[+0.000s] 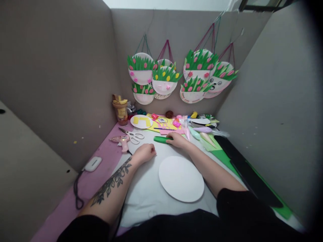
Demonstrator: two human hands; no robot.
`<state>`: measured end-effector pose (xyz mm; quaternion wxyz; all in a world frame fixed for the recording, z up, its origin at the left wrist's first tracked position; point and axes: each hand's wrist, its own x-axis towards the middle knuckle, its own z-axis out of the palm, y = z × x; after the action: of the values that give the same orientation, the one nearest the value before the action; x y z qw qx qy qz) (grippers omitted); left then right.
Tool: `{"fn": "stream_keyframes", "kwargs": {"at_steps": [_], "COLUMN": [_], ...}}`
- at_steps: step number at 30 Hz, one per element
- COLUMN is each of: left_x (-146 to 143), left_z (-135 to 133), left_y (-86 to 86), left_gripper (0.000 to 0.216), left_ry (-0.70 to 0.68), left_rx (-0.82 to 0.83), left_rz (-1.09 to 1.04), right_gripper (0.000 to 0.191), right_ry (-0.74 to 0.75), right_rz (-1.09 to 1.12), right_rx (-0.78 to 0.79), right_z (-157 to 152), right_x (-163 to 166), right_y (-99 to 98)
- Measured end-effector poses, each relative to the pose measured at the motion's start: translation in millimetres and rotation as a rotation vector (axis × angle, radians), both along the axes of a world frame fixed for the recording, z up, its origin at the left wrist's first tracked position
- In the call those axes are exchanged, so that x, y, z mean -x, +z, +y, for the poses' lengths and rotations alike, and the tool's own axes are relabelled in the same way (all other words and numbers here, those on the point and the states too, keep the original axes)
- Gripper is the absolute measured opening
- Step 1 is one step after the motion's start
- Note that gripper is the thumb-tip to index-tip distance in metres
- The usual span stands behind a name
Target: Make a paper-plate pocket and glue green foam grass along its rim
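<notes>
My right hand [178,140] has its thumb and fingers closed on the right end of a small bundle of green paper strips [160,139], which lies on the white cloth. My left hand [144,153] rests on the cloth to the left, its fingers curled into a loose fist; nothing shows between them. A white paper plate [181,178] lies in front of me, below both hands. Left of my left hand are a pink glue gun [122,142] and white-handled scissors [135,136].
At the back are a plate with yellow paper pieces [141,122], a pen [164,129], a brown cup [121,111] and several piping bags [194,132]. Black strips [254,181] lie on green paper at right. Decorated plates [164,80] hang on the grey back panel [121,43].
</notes>
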<state>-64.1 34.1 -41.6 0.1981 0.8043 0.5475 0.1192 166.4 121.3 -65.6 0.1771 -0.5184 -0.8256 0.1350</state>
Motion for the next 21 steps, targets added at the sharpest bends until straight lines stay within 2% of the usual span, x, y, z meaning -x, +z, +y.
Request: {"fn": "stream_keyframes", "kwargs": {"at_steps": [4, 9, 13, 17, 21], "left_x": [-2, -6, -17, -35, -46], "left_z": [1, -1, -12, -27, -35], "left_y": [0.9, 3.2, 6.3, 8.3, 9.1], "left_gripper": [0.016, 0.02, 0.03, 0.047, 0.04], "left_ry": [0.013, 0.03, -0.094, -0.13, -0.095], "left_rx": [0.013, -0.004, 0.064, 0.086, 0.111], "left_rz": [0.011, 0.017, -0.033, 0.037, 0.076], "right_gripper": [0.004, 0.006, 0.007, 0.009, 0.01], "right_ry": [-0.082, -0.159, -0.197, -0.194, -0.152], "right_rz": [0.052, 0.159, 0.242, 0.291, 0.303], "right_rx": [-0.039, -0.104, -0.151, -0.17, -0.187], "right_z": [-2, 0, 2, -1, -4], "right_x": [-8, -7, -10, -13, -11], "right_y": [-7.1, -8.7, -7.0, -8.9, -11.6]}}
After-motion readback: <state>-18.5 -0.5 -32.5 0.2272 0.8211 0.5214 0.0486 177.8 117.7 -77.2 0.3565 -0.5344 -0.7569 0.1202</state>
